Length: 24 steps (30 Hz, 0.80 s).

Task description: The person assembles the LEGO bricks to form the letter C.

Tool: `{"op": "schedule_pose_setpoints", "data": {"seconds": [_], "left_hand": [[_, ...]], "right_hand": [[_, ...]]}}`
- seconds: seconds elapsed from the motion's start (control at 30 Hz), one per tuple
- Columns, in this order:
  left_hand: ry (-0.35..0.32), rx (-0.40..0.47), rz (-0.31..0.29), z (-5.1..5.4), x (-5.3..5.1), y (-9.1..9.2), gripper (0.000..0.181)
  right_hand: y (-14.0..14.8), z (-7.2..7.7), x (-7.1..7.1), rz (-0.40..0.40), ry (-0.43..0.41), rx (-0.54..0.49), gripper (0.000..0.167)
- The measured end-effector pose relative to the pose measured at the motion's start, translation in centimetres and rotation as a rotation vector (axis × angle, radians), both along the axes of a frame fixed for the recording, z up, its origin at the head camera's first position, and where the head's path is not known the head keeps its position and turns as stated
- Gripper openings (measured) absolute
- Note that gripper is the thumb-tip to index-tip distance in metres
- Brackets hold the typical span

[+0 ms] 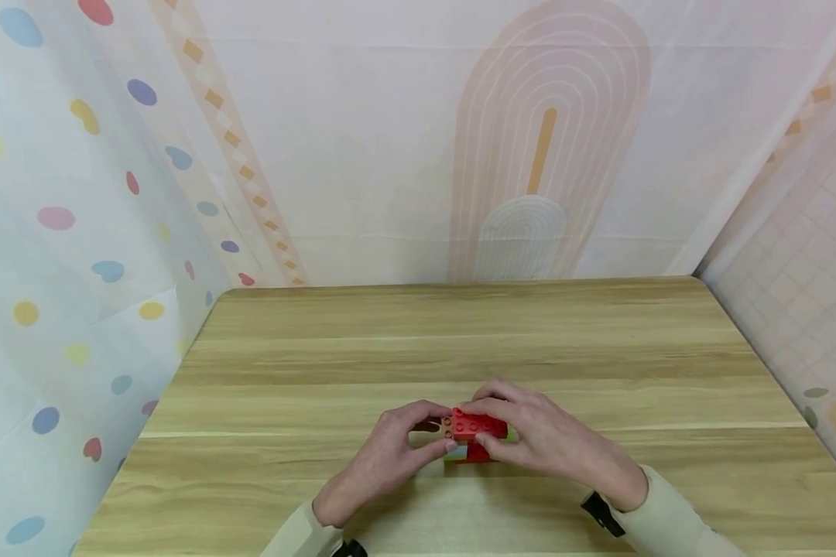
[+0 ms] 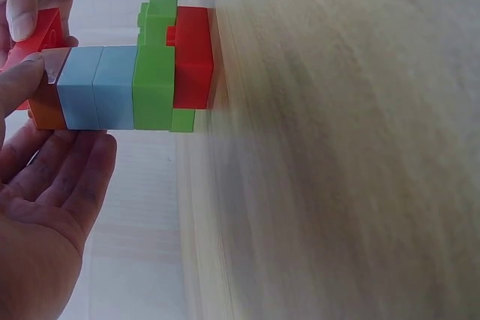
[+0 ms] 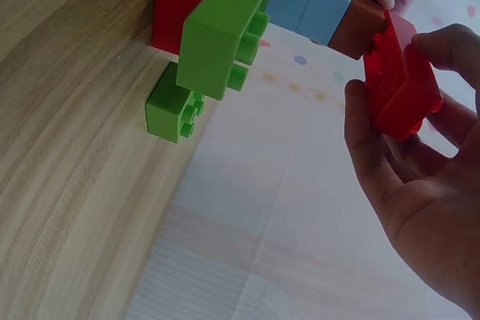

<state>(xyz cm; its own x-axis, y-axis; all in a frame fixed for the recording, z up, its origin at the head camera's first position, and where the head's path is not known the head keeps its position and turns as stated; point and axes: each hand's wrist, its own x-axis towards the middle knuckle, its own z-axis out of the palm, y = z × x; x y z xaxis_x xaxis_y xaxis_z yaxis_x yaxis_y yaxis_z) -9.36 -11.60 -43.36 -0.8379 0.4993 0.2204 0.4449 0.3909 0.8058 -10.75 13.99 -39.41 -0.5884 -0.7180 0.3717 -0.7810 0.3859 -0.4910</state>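
Observation:
A tower of toy building bricks stands on the wooden table, with a red brick [image 2: 193,58] and green bricks [image 2: 154,88] at its base. Above them come two light blue bricks [image 2: 116,88] and an orange-brown brick [image 2: 48,106]. My left hand [image 1: 393,445] holds the orange-brown brick between thumb and fingers. My right hand [image 1: 546,437] grips a studded red brick [image 3: 405,84] at the tower's top, where it sits tilted against the orange-brown one in the right wrist view. Whether the two are joined I cannot tell.
Low on the tower, a green brick [image 3: 217,43] juts out, and a smaller green one [image 3: 171,106] lies near the table surface. The wooden table [image 1: 286,356] reaches back to a patterned curtain [image 1: 362,155], with more curtain at both sides.

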Motion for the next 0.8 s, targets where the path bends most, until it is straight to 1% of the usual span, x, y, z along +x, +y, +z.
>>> {"op": "schedule_pose_setpoints", "data": {"seconds": [0.23,0.5,0.63,0.8], "left_hand": [[0.0,0.002,-0.002,0.04,0.03,-0.1,0.029],[0.01,0.015,-0.013,0.04,0.0,0.01,0.029],[0.009,0.017,-0.018,0.01,0.03,0.03,0.029],[0.007,0.015,-0.015,0.03,0.01,0.0,0.029]], "right_hand": [[-0.12,-0.02,-0.07,0.004,0.031,-0.001,0.032],[-0.03,-0.12,-0.19,0.021,0.096,0.009,0.034],[0.05,-0.15,-0.17,0.021,0.079,0.014,0.033],[0.06,0.05,-0.19,0.009,0.021,0.027,0.032]]}}
